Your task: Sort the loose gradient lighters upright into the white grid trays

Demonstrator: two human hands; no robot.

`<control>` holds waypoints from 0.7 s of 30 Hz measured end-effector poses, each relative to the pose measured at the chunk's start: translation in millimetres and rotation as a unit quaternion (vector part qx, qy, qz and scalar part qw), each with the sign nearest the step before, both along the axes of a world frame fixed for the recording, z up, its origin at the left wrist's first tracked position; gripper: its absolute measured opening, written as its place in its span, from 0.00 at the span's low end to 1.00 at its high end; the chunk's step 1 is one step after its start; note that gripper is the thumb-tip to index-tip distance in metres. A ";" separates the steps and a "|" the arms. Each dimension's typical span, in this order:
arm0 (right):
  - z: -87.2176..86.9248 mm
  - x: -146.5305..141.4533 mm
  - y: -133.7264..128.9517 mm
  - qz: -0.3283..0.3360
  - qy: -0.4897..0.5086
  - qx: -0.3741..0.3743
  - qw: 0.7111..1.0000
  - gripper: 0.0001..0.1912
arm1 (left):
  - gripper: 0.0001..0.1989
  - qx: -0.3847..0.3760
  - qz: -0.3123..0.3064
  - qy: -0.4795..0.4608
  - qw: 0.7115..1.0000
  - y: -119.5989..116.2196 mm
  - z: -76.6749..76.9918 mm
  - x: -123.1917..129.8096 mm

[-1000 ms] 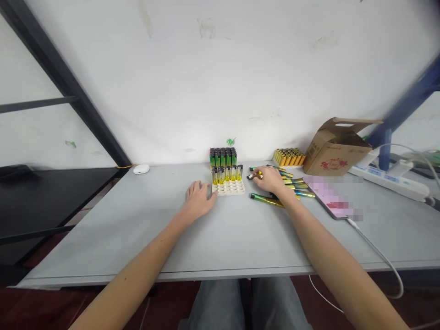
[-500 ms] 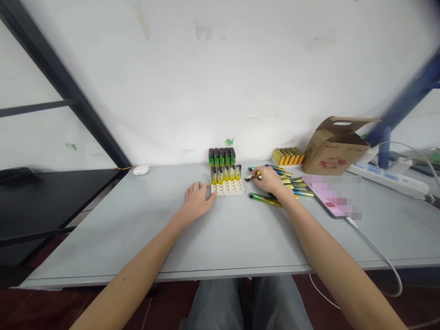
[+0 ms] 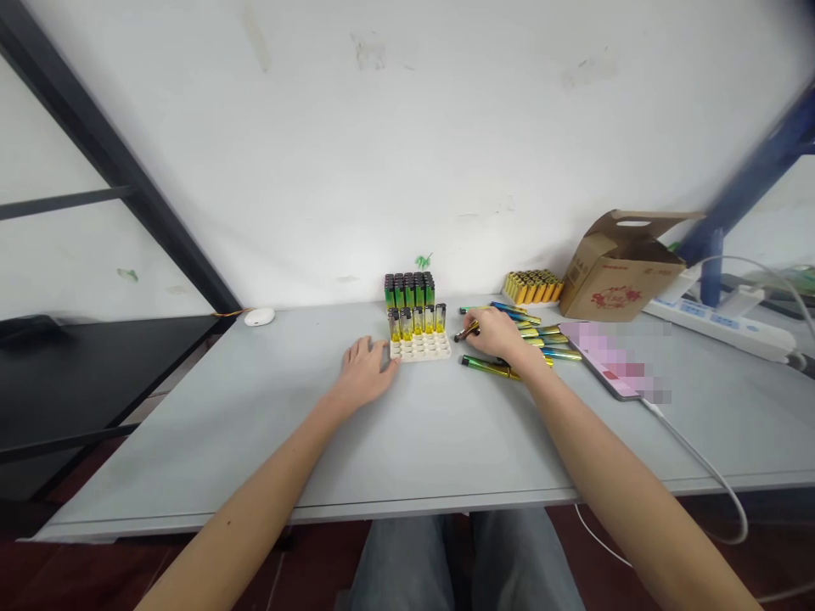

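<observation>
My left hand [image 3: 364,373] rests on the desk with fingers spread, its thumb at the left corner of a white holed tray [image 3: 421,349]. Upright in the tray's back part stand several yellow lighters [image 3: 418,322] with dark tops. My right hand [image 3: 497,333] pinches a dark-ended lighter [image 3: 466,332], tilted low over the desk to the right of the tray. Shiny green, gold and blue lighters [image 3: 487,366] lie loose around and beneath this hand, which hides some of them. Behind the tray is a block of green lighters [image 3: 409,294] with black tops.
At the wall sits a tray of yellow-orange cylinders [image 3: 533,290], next to an open cardboard box [image 3: 621,276]. A phone [image 3: 602,361] with a white cable and a power strip [image 3: 732,329] lie to the right. A small white case [image 3: 259,316] is at the left.
The lighter in my right hand has turned a little, its dark end now pointing more down and left. My left hand keeps its place beside the tray. The view has shifted slightly.
</observation>
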State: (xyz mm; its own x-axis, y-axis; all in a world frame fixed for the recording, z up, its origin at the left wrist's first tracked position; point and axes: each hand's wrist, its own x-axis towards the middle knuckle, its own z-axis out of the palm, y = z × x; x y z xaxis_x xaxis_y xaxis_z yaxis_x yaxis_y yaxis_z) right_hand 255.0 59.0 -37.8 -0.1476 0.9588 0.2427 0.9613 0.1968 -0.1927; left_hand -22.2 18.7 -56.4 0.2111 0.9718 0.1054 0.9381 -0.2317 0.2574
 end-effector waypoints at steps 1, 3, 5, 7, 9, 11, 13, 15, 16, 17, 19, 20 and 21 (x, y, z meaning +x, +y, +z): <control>0.3 0.7 0.3 0.011 0.005 -0.003 1.000 0.15 | 0.25 0.000 -0.003 0.003 1.000 -0.3 0.5 -0.4; 0.5 2.1 1.0 0.038 0.013 -0.006 0.999 0.17 | 0.26 0.001 -0.011 0.005 1.000 -0.9 1.6 -1.2; 0.1 3.4 1.7 0.055 0.014 0.000 0.998 0.18 | 0.26 0.004 -0.021 0.000 1.000 -1.4 2.5 -1.9; -0.5 5.5 2.7 0.065 0.019 0.011 0.998 0.17 | 0.27 0.004 -0.021 -0.013 1.000 -1.3 3.3 -2.3; -0.6 9.1 4.1 0.082 0.040 0.026 0.995 0.16 | 0.27 0.002 -0.009 -0.036 0.999 -0.5 4.6 -2.6; 0.6 13.8 5.4 0.105 0.094 0.041 0.989 0.15 | 0.27 0.015 0.001 -0.075 0.997 0.5 7.3 -2.5; 4.0 17.7 5.6 0.129 0.183 0.054 0.973 0.12 | 0.24 0.057 0.001 -0.131 0.990 0.8 11.9 -2.0; 10.2 17.7 3.3 0.152 0.280 0.061 0.946 0.10 | 0.20 0.117 -0.016 -0.188 0.975 -0.6 17.7 -0.8; 14.1 15.6 0.9 0.160 0.321 0.065 0.931 0.10 | 0.17 0.143 -0.033 -0.211 0.966 -2.2 20.7 0.1; 18.4 11.9 -2.3 0.166 0.355 0.069 0.917 0.10 | 0.15 0.162 -0.058 -0.227 0.959 -4.2 23.4 1.2; 26.7 0.5 -10.8 0.161 0.410 0.084 0.894 0.12 | 0.13 0.173 -0.116 -0.249 0.946 -8.8 27.7 3.7; 30.0 -6.8 -15.7 0.170 0.432 0.079 0.882 0.14 | 0.13 0.170 -0.141 -0.259 0.940 -11.0 29.2 5.0; 32.5 -14.5 -20.6 0.191 0.446 0.056 0.873 0.16 | 0.12 0.163 -0.161 -0.269 0.936 -12.8 30.5 6.0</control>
State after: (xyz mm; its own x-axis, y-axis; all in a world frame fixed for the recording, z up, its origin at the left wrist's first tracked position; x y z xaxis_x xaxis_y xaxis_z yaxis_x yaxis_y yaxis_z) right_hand 240.6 38.4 -5.3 -0.1565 0.8434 0.5141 0.2990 0.5365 -0.7892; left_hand -16.2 5.9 -26.0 0.3189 0.7651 0.5595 0.5617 -0.6280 0.5386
